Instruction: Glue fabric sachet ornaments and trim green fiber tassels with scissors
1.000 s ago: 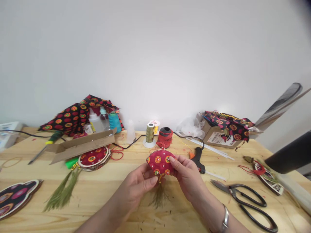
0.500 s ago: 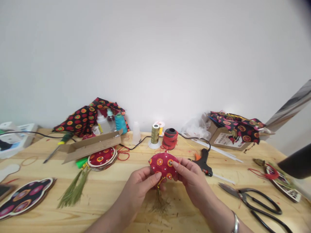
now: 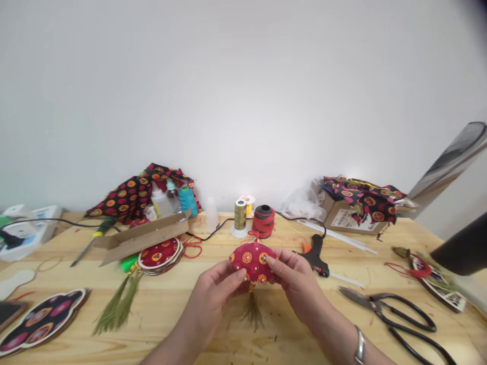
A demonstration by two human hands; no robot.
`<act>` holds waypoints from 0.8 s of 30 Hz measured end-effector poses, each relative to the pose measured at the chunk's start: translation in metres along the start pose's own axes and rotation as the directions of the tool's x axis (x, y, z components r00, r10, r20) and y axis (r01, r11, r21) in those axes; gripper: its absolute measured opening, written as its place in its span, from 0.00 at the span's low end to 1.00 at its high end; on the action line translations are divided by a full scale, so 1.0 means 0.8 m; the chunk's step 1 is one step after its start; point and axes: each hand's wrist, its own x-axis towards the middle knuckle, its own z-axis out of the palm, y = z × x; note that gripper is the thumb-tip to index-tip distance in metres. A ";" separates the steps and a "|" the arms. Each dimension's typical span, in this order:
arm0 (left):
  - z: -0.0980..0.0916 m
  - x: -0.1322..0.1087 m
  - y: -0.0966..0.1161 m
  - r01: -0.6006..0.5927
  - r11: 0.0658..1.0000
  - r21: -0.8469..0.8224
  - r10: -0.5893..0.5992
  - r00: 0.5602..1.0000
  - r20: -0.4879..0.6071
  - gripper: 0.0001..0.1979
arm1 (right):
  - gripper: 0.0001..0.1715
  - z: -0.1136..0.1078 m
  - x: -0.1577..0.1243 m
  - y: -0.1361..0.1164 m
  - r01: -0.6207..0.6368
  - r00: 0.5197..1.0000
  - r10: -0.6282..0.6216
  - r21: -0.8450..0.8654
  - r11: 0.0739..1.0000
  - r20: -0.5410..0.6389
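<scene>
Both hands hold a small padded red fabric ornament [image 3: 251, 261] with round orange and yellow dots, just above the wooden table [image 3: 171, 304]. My left hand [image 3: 215, 294] pinches its lower left edge with thumb and fingers. My right hand [image 3: 294, 281] grips its right side, with a silver bracelet on that wrist. A green tassel [image 3: 251, 309] hangs from the ornament's underside down to the table.
Behind the ornament stand a gold thread spool [image 3: 240, 217] and a red cord reel [image 3: 264, 221]. A black glue gun [image 3: 315, 254] lies to the right, black scissors [image 3: 395, 317] nearer right. Left: stacked red discs [image 3: 159, 253], a cardboard box [image 3: 142, 237], bottles, patterned fabric [image 3: 133, 192].
The camera view has shifted a little. The hands keep their grip and have turned the ornament slightly, holding it a bit lower in view than half a second ago.
</scene>
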 end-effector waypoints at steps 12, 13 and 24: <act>-0.028 -0.039 0.067 0.139 0.975 0.171 -0.113 0.981 -0.155 0.10 | 0.21 0.002 -0.007 0.000 0.011 0.997 -0.009 -0.029 1.000 0.072; -0.043 -0.039 0.075 0.148 0.971 0.190 -0.110 0.974 -0.196 0.08 | 0.21 0.003 -0.007 0.000 0.010 0.997 -0.007 -0.032 0.999 0.078; -0.143 0.000 0.142 0.052 0.979 0.195 0.037 0.903 -0.429 0.07 | 0.22 0.000 -0.006 0.003 0.016 0.995 -0.007 -0.093 0.996 0.104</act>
